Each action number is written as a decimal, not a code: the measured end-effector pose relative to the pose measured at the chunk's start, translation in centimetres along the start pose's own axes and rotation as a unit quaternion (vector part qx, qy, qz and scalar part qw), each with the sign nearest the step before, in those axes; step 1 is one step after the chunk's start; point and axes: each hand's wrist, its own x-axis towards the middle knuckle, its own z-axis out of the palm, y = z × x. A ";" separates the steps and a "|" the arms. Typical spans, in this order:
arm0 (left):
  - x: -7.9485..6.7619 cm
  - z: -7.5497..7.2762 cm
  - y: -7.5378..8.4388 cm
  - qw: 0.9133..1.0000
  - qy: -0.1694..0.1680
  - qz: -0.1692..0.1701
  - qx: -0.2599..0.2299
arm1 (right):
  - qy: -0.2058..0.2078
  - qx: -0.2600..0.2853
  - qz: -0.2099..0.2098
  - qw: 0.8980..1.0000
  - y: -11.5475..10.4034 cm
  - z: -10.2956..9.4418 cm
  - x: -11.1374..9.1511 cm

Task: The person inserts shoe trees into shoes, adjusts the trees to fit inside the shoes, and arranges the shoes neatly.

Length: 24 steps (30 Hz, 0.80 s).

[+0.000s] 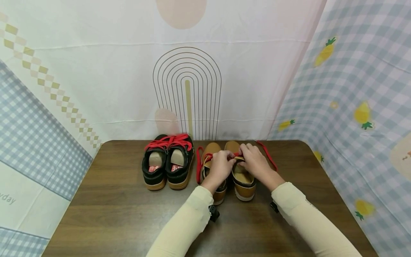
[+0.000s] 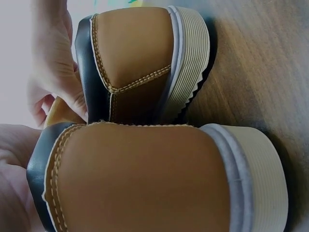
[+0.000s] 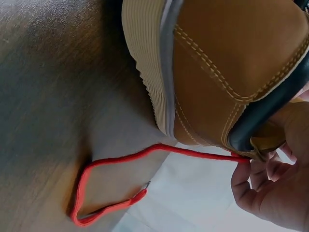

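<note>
Two brown shoes with dark collars stand side by side. My left hand (image 1: 219, 165) reaches over the left brown shoe (image 1: 219, 197) to the front opening of the right brown shoe (image 1: 245, 191), fingers curled at the red shoelace there. From the other side my right hand (image 1: 257, 163) pinches the red shoelace (image 3: 198, 153) at the eyelet edge of that same shoe. The lace's loose length runs out and bends over the table, its tip (image 3: 140, 195) lying free. In the left wrist view, the heel of the nearer shoe (image 2: 140, 179) hides most of the left fingers.
A pair of black shoes (image 1: 167, 175) with tied red laces stands to the left on the wooden table (image 1: 112, 214). Another red lace (image 1: 198, 166) hangs beside the left brown shoe. A patterned cloth (image 1: 257, 89) rises behind the table's back edge.
</note>
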 end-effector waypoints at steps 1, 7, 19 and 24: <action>0.0 0.0 0.0 1.000 -0.001 0.001 0.001 | 0.000 -0.001 -0.001 1.000 0.0 0.0 0.0; 0.0 -0.3 0.0 1.000 -0.024 0.005 0.008 | 0.009 0.000 -0.009 1.000 0.3 0.0 -0.3; -0.8 -2.1 -0.1 0.996 -0.038 0.059 0.059 | 0.058 0.034 -0.039 0.997 0.9 -0.2 -1.7; -1.3 -3.6 -0.7 0.989 -0.058 0.076 0.109 | 0.076 0.063 -0.016 0.995 1.1 -0.2 -2.6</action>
